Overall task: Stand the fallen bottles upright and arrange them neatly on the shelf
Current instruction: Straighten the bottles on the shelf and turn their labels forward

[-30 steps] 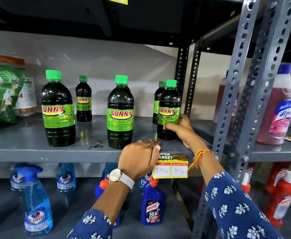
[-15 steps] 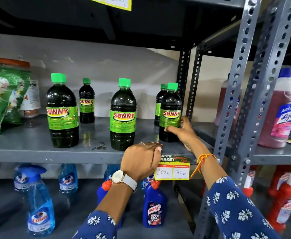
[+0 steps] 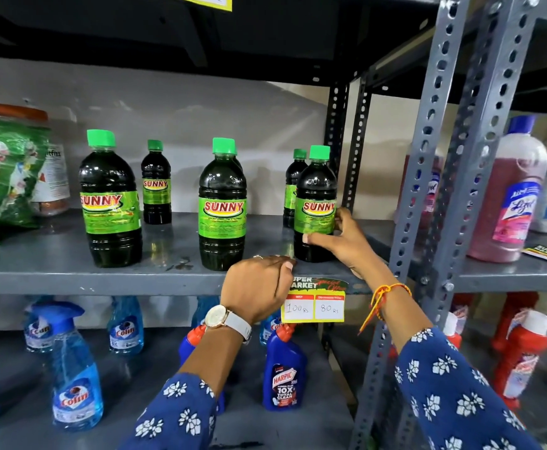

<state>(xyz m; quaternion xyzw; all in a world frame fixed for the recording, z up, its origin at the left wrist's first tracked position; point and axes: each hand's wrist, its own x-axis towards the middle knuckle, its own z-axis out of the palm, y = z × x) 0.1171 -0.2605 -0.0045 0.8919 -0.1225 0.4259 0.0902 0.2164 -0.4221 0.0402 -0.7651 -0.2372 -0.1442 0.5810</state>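
Note:
Several dark Sunny bottles with green caps stand upright on the grey shelf (image 3: pixel 54 274). A big one (image 3: pixel 109 203) is at the left, a small one (image 3: pixel 156 185) behind it, another big one (image 3: pixel 222 206) in the middle. At the right, my right hand (image 3: pixel 337 241) grips the lower label of the front right bottle (image 3: pixel 316 196), thumb in front, fingers behind. A further bottle (image 3: pixel 293 177) stands half hidden behind it. My left hand (image 3: pixel 255 287), wearing a watch, rests curled on the shelf's front edge and holds nothing.
A green flowered bag (image 3: pixel 2 183) and a jar (image 3: pixel 51 170) sit at the shelf's left end. A price tag (image 3: pixel 312 306) hangs from the edge. Blue spray bottles (image 3: pixel 74 368) and Harpic bottles (image 3: pixel 283 375) fill the lower shelf. Perforated uprights (image 3: pixel 427 190) bound the right, pink Lizol bottles (image 3: pixel 509 196) beyond.
The front right bottle has been nudged slightly in my right hand's grip. My left hand has stayed on the shelf edge. The view has shifted down a little.

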